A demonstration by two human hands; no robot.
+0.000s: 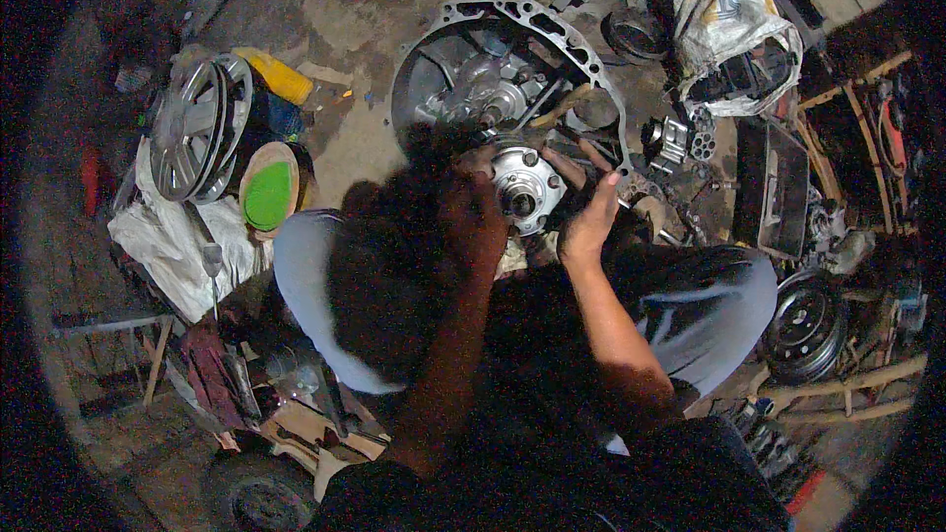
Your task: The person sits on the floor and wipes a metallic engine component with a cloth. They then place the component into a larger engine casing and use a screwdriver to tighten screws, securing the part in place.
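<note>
Silver metal marks the flanged hub [528,169]: we locate it at frame centre, below the housing [422,89], bore axis toward us, between the left hand [475,217], nearer, its grip too shadowed to tell, and the right hand [590,222], thumb spread from fingers.

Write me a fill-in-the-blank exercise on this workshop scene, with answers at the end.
1. The round, silver metal flanged part sits ____ the left hand and the right hand.
2. The silver, spoked round discs are on the person's ____ side.
3. The tan-rimmed oval piece near those discs has a bright ____ face.
4. The crumpled white sack lies toward the picture's upper ____ corner.

Missing words: between; left; green; right.
</note>
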